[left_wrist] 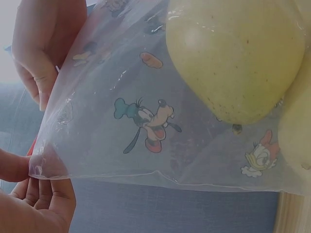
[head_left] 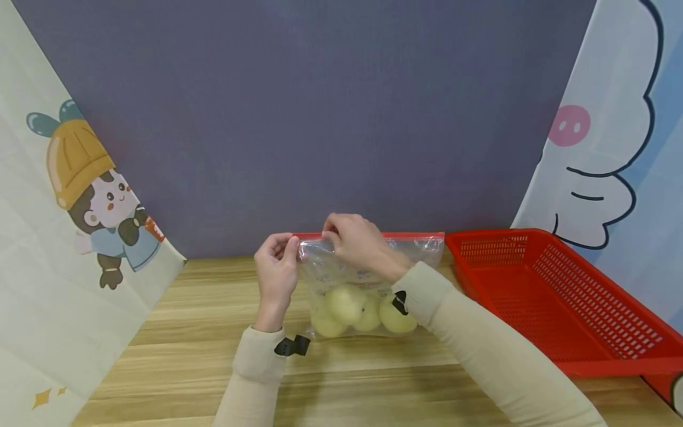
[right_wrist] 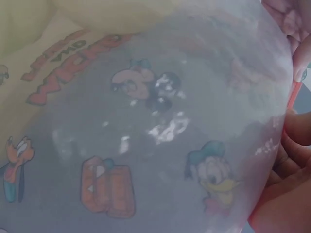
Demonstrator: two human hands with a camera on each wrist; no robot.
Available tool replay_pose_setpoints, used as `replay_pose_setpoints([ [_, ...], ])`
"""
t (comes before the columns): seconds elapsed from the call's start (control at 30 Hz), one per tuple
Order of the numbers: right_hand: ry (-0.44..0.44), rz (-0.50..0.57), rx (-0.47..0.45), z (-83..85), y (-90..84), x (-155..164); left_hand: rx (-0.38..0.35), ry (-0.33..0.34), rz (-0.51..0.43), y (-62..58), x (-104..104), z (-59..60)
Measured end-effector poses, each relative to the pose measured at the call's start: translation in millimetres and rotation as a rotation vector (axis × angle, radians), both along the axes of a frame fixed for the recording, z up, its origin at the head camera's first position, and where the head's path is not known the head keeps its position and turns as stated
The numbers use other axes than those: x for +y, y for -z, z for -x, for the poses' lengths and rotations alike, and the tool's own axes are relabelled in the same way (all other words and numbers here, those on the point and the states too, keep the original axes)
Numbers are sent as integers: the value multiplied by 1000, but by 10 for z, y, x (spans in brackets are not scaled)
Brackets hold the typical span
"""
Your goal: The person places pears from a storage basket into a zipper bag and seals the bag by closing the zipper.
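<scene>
A clear zip bag with a red strip along its top stands on the table, cartoon figures printed on its film. Inside, several pale yellow pears lie at the bottom. My left hand pinches the bag's top left corner between thumb and fingers. Left of the middle of the red strip, my right hand pinches the top edge. In the right wrist view, the film covers most of the picture and the right hand shows at the edge.
A red plastic basket with slotted walls stands to the right, close to the bag. Behind the wooden table rises a dark grey panel. Printed cloths with cartoon figures hang at both sides.
</scene>
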State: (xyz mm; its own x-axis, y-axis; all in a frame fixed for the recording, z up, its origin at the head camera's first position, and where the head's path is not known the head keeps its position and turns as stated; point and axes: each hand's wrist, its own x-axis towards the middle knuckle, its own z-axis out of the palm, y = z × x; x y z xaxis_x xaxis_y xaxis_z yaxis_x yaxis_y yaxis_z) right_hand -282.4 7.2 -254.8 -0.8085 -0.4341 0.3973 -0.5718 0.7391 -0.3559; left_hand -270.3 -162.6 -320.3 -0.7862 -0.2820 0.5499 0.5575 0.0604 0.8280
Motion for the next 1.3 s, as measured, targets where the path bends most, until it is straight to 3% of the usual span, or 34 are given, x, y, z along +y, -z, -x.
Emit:
replay_pose_setpoints([
  [1.3, -7, 20, 14, 13, 59, 356, 17, 16, -33, 4, 15, 8],
])
